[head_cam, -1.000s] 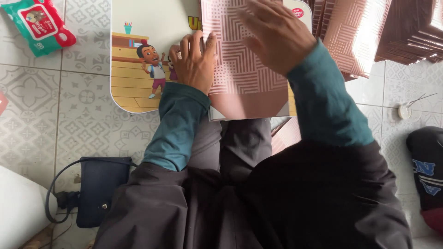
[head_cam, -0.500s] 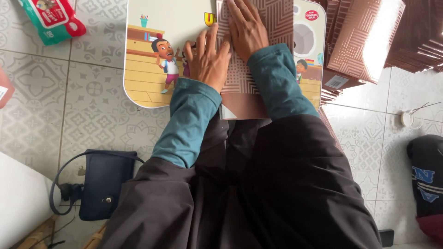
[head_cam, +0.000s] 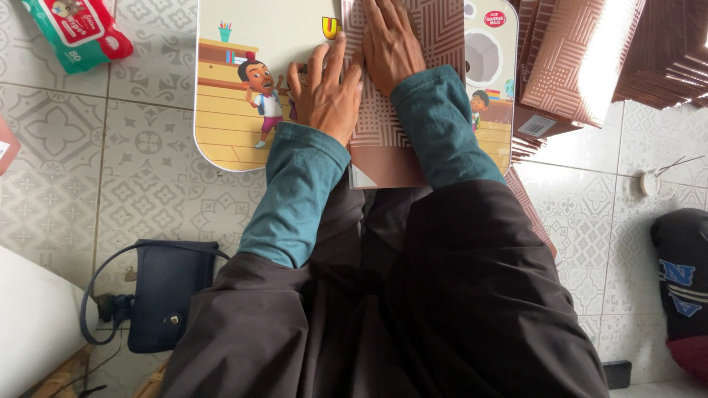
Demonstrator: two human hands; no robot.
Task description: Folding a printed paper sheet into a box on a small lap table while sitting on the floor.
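Observation:
A brown cardboard sheet (head_cam: 383, 140) with a pale geometric line pattern lies on a small cartoon-printed table (head_cam: 228, 125). My left hand (head_cam: 324, 92) presses flat on the sheet's left edge, fingers spread. My right hand (head_cam: 392, 46) lies flat on the sheet just to the right of it, fingers pointing away from me. Both arms wear teal sleeves. The sheet's near edge hangs over the table toward my lap.
A stack of the same brown patterned sheets (head_cam: 590, 59) leans at the upper right. A red and green wipes pack (head_cam: 77, 33) lies upper left. A dark blue bag (head_cam: 166, 295) sits on the tiled floor at the lower left. A dark cap (head_cam: 682, 287) lies at right.
The view has tilted down. Both hands have drawn together on the sheet and now press it flat; the right hand slid left toward the left hand.

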